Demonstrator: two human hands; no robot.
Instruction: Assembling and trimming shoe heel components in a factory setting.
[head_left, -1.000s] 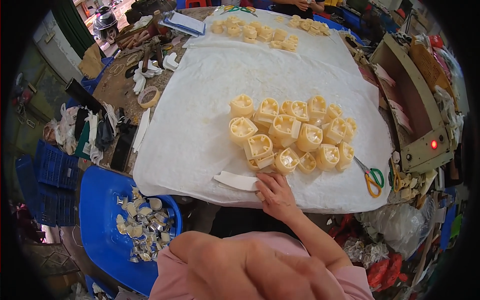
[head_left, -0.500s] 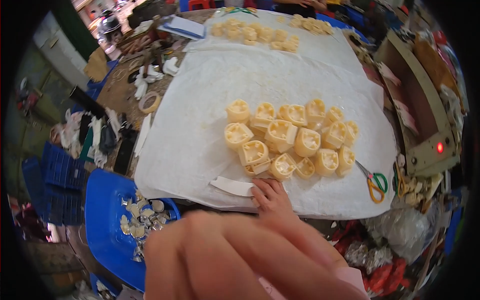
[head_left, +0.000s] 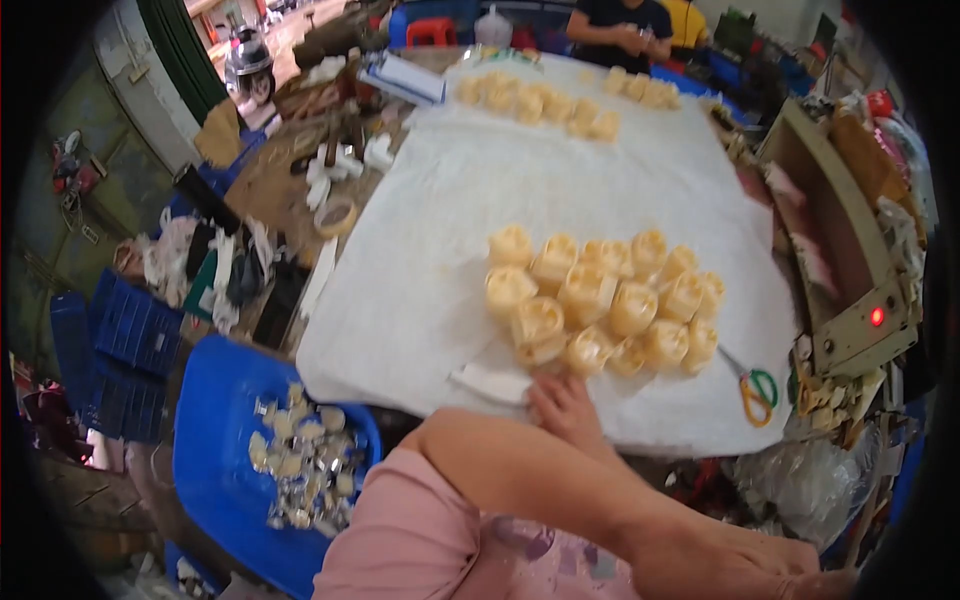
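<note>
The right hand (head_left: 565, 405) lies flat on the near edge of the white sheet (head_left: 420, 290). It is relaxed with fingers spread and grips nothing. It seems to rest there as a steadying prop rather than a grasp.

Its fingertips come just beside a white strip (head_left: 490, 383) at ten o'clock. At twelve to one o'clock is the nearest of the pale yellow moulded pieces (head_left: 605, 305), bunched shoulder to shoulder and, I'd judge, kept tight so they stay within easy reach.

The left forearm (head_left: 560, 480) crosses low in front from a pink sleeve (head_left: 400, 540). The left hand (head_left: 760, 565) is cut by the bottom edge, so I cannot tell whether it is closed.

Scissors with orange and green handles (head_left: 752, 385) lie at three o'clock on the sheet. A boxy machine with a red lamp (head_left: 877, 316) stands at two o'clock.

A blue tub of pale scraps (head_left: 215, 440) sits at eight o'clock below the table edge, probably where offcuts can fall. A tape roll (head_left: 338, 216) lies at ten o'clock on the cluttered bench.

Far off at twelve o'clock, a second batch of yellow pieces (head_left: 560, 100) lies before another person (head_left: 620, 25).
</note>
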